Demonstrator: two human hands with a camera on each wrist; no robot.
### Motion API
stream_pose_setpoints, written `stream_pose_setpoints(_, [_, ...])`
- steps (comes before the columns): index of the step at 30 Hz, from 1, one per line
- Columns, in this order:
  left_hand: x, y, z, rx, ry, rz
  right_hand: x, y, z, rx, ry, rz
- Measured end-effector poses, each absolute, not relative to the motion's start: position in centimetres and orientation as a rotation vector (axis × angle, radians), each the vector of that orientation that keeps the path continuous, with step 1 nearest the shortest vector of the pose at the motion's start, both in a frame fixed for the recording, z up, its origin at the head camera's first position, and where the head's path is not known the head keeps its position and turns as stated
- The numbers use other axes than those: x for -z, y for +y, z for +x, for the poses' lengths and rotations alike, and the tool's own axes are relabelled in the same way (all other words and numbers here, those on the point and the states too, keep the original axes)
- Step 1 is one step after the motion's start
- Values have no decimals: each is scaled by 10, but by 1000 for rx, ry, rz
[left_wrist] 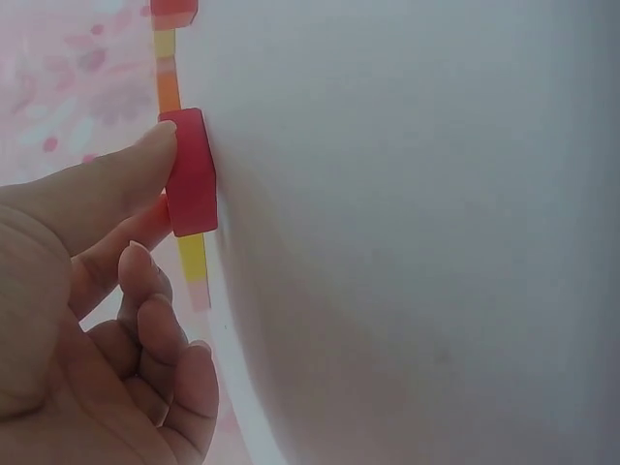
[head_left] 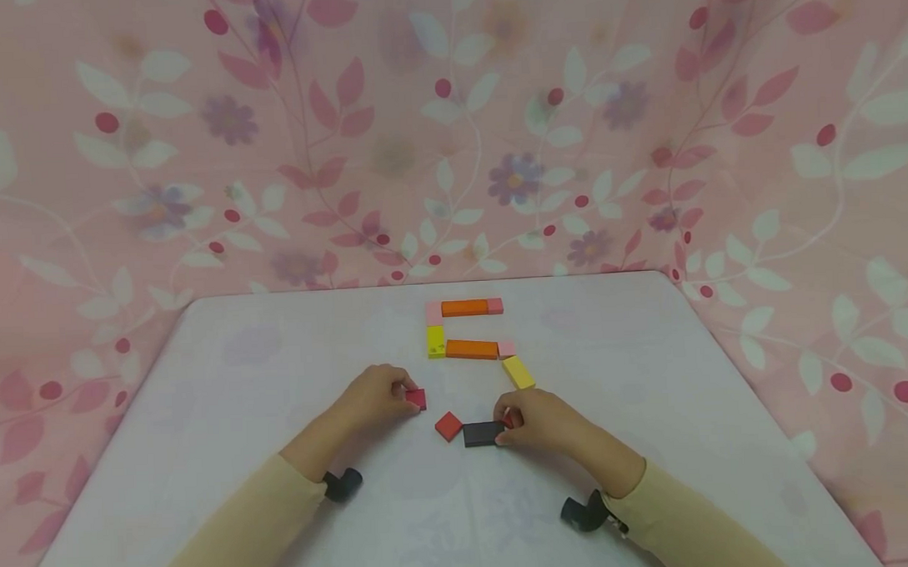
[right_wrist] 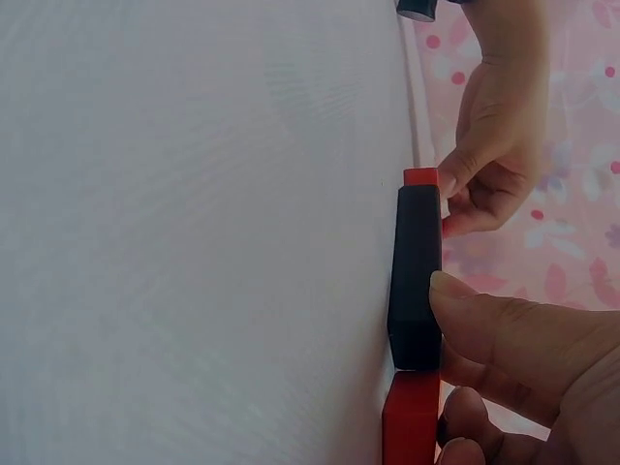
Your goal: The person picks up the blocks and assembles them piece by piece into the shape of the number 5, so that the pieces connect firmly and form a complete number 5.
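My left hand [head_left: 375, 395] pinches a crimson red block [head_left: 418, 398] between thumb and index finger. That block [left_wrist: 192, 174] fills the pinch in the left wrist view, its lower edge at the table, with the other fingers curled below it. My right hand [head_left: 540, 420] has its thumb and a finger at the right end of a black rectangular block [head_left: 479, 434], on opposite sides of it. A red block [head_left: 448, 426] meets the black block's left end at an angle. Another red block [right_wrist: 411, 417] stands against its other end, mostly hidden by my right hand in the head view.
Farther back, a bent line of blocks lies on the white table [head_left: 291, 339]: an upper orange block [head_left: 464, 308], pink pieces [head_left: 434, 312], a yellow block [head_left: 436, 342], a lower orange block [head_left: 471, 350], and a slanted yellow block [head_left: 519, 372]. Flowered pink cloth [head_left: 404, 152] hangs behind.
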State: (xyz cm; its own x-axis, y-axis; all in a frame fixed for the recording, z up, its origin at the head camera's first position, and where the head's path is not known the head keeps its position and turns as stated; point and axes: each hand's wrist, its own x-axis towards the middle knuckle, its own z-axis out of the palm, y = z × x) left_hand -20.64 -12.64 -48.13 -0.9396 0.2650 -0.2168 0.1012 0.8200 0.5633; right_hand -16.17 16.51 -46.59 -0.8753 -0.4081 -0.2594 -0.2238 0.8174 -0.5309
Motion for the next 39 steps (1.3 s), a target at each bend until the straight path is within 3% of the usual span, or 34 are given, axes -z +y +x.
stream_pose_setpoints(39, [474,-94,-202,-780,2690,431,466,163,-161,691,2649,-454])
